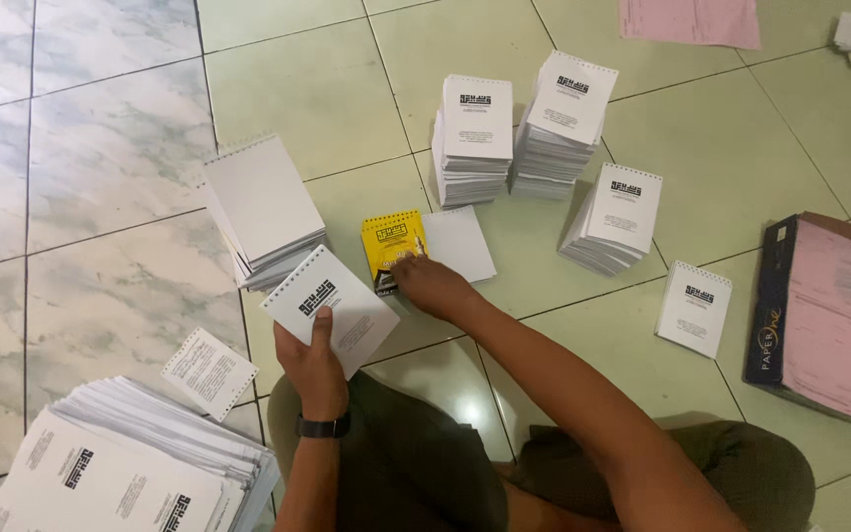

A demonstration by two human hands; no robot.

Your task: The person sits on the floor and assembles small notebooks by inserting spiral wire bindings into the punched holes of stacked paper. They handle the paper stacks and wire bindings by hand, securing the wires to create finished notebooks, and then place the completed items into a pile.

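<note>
We are observing the left hand point(309, 363) gripping a white spiral notepad point(331, 308) above the tiled floor point(110, 148). The right hand point(430, 285) is resting, fingers bent, on a yellow-covered notepad point(388, 244) lying on the floor, beside stacks of white notepads point(475, 138).

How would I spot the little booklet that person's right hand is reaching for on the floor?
Start at the two tall stacks of white booklets at the top middle of the tiled floor. Come straight down toward the person, to where the right hand rests. The yellow spiral notepad lies under its fingertips, beside a blank white sheet; it is the only yellow-covered one.
</note>
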